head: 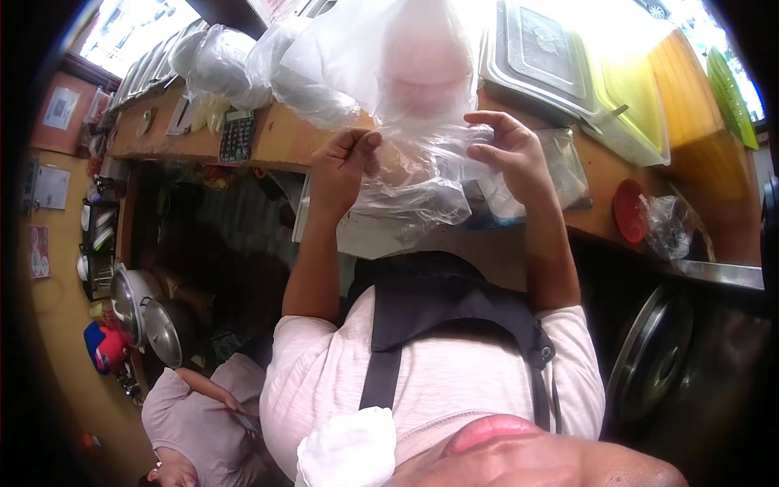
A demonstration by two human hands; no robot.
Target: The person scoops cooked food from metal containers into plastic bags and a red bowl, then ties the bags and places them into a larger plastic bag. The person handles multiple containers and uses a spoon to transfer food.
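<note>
In front of me a large clear plastic bag, its upper part filled out and pale pink inside, has its gathered, creased neck between my hands. My left hand pinches thumb against fingers at the left side of the neck. On the other side, my right hand has its thumb and index finger apart, with plastic running between them into the hand. Loose crumpled plastic film hangs below the neck, over the counter's near edge.
More filled plastic bags stand to the left, near a calculator. On the right are lidded clear containers, a yellow-lidded tub and a red bowl. A person is at lower left, near metal pots.
</note>
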